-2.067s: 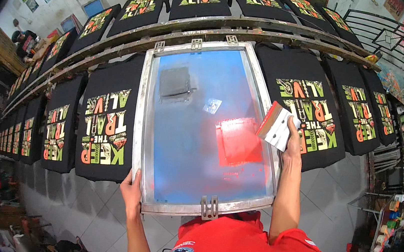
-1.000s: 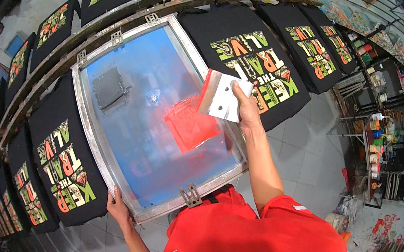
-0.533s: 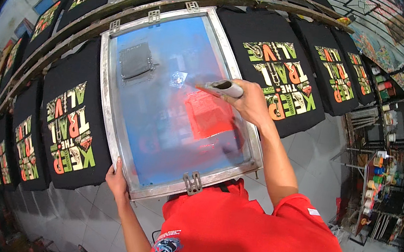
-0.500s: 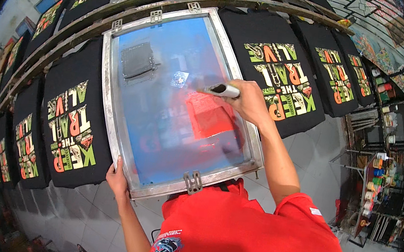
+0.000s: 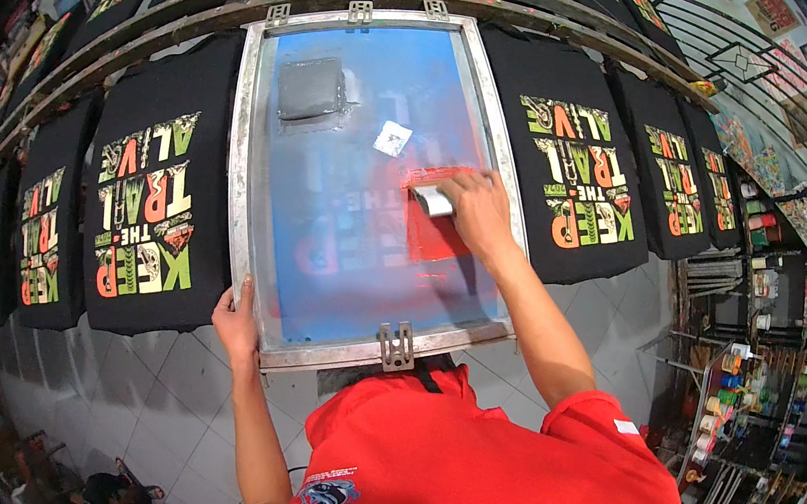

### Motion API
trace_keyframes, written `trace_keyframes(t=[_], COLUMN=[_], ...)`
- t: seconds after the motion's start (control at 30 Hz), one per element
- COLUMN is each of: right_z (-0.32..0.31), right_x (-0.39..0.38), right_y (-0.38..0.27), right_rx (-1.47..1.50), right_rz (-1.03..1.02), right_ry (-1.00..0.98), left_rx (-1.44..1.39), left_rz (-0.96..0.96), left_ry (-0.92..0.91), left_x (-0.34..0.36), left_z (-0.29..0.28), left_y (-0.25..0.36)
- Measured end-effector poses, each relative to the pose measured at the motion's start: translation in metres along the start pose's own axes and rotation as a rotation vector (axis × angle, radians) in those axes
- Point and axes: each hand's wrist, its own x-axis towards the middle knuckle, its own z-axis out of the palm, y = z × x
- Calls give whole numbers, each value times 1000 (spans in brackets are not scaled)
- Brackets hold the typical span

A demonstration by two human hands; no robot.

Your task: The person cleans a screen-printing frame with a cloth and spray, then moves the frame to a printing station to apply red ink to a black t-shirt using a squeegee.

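Note:
A silk-screen frame point(image 5: 243, 187) with blue mesh point(image 5: 307, 180) lies in front of me, its metal rim tilted slightly. My left hand point(image 5: 238, 324) grips the rim near its lower left corner. In my right hand point(image 5: 479, 213) is a small squeegee point(image 5: 432, 200), which appears to rest on the mesh at the upper part of a red ink patch point(image 5: 430, 240). Print letters show faintly through the mesh. Toward the far left of the mesh sits a dark grey square patch point(image 5: 309, 89); a small white patch point(image 5: 392, 138) lies near the middle.
Black printed shirts flank the frame, one at left point(image 5: 152, 211) and one at right point(image 5: 574, 172), with several more along the row. Behind runs a long rail point(image 5: 180, 18). Metal clips point(image 5: 396, 346) sit on the rim. A shelf of bottles point(image 5: 729, 393) stands at right.
My right hand has brought the squeegee down from above the mesh onto the red ink and turned it. My left hand keeps its hold on the rim. The whole view has shifted slightly.

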Motion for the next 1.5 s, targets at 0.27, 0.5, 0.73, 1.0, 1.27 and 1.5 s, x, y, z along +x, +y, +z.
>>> trace_keyframes(t=[0.27,0.5,0.73,1.0,1.27,1.5], right_z=[-7,-13,-3,-50,-13,-5], right_x=[-93,8,-17,-48,4,-104], right_y=[-30,3,-5,-19,2,-31], right_rx=[37,-37,33,46,-28,47], right_rz=[57,35,45,-6,19,31], right_ry=[-7,-16,-26,-303,-25,44], left_rx=[-15,-4,-17,38,72,7], left_rz=[3,18,-1,19,-5,-30], left_ry=[-14,-13,1,-1,7,20], left_x=[-8,-2,-5,-9,-4,-7], left_z=[2,4,2,1,3,2], left_y=[13,2,6,11,14,10])
